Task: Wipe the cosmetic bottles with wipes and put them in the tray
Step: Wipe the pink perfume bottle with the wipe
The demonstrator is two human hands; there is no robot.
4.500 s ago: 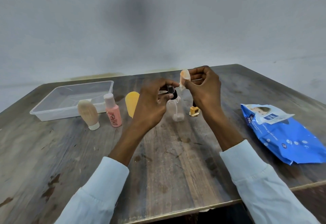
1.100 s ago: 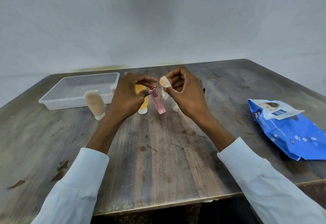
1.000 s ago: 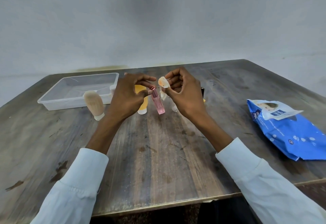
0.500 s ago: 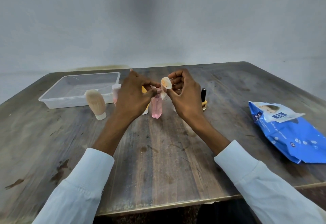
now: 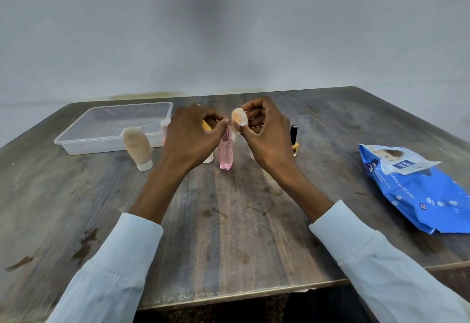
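Observation:
A slim pink glass bottle [image 5: 226, 153] stands upright on the wooden table [image 5: 229, 221]. My left hand [image 5: 190, 139] pinches its top. My right hand [image 5: 264, 134] holds a small wipe [image 5: 238, 119] stained orange, just right of the bottle's neck. The clear plastic tray [image 5: 76, 142] sits at the back left with no bottles in it. A beige tube [image 5: 137, 147] stands in front of the tray. A yellow bottle [image 5: 206, 125] and a pink bottle [image 5: 165, 129] are mostly hidden behind my left hand.
A small nail polish bottle with a black cap [image 5: 294, 140] stands right of my right hand. A blue wipes pack [image 5: 417, 187] lies at the right. The table's front edge runs close to my sleeves.
The pink glass bottle was tilted in the air a second ago; it now stands upright on the table, with my left hand still on its top. Earlier my hands held a clear bottle.

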